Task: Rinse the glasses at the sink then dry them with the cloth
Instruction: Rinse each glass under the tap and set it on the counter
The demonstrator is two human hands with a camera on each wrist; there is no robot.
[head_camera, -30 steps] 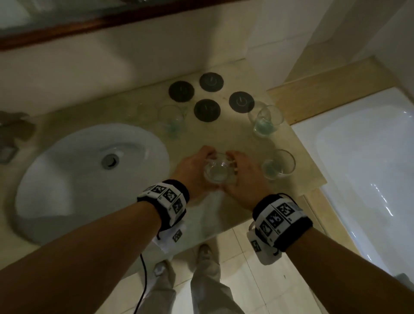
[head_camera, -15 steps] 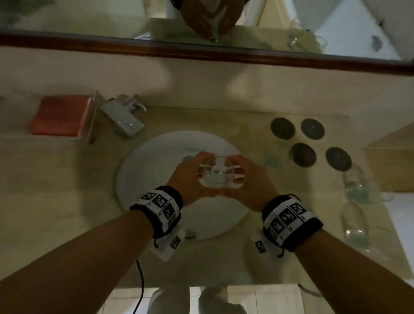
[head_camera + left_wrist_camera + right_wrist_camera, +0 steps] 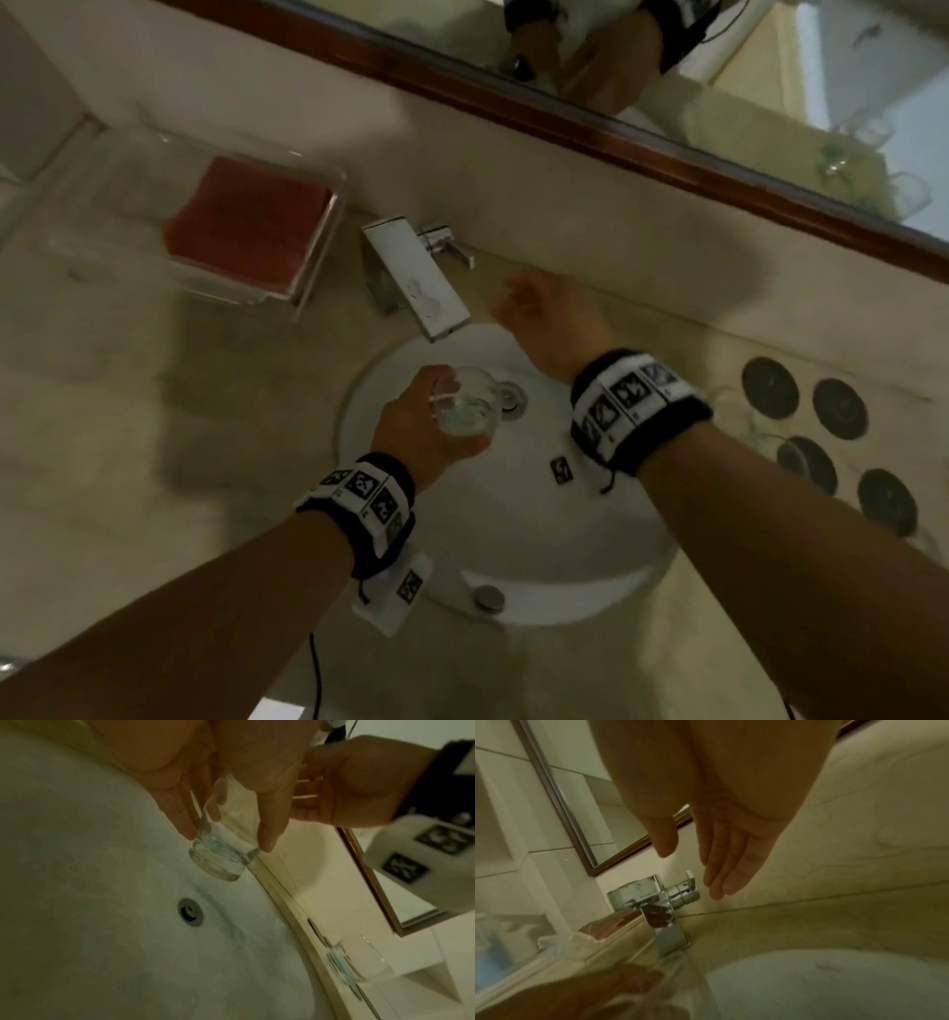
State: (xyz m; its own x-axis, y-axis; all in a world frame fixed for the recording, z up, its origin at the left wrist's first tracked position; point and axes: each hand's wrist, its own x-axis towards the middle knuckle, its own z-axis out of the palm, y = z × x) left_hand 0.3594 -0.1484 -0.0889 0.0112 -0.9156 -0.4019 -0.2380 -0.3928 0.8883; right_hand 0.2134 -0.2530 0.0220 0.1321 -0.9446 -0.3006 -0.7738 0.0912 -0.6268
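My left hand [image 3: 416, 426] grips a clear glass [image 3: 464, 408] over the white sink basin [image 3: 575, 545], a little below the chrome tap spout [image 3: 416, 280]. In the left wrist view, fingers and thumb wrap the glass [image 3: 221, 850] above the drain [image 3: 190, 911]. My right hand [image 3: 544, 313] is stretched out with straight fingers [image 3: 721, 870], just short of the tap handle [image 3: 687, 892] and apart from it. A red cloth [image 3: 251, 221] lies folded in a clear tray left of the tap. No water is seen running.
Several dark round coasters [image 3: 801, 406] lie on the counter right of the basin, with more clear glasses [image 3: 359, 963] among them. A wood-framed mirror [image 3: 719, 169] runs along the wall behind. The beige counter [image 3: 128, 437] stretches left of the basin.
The glass went from the counter to above the basin, held by both hands. Now only my left hand holds it, and my right hand has let go and reached toward the tap handle.
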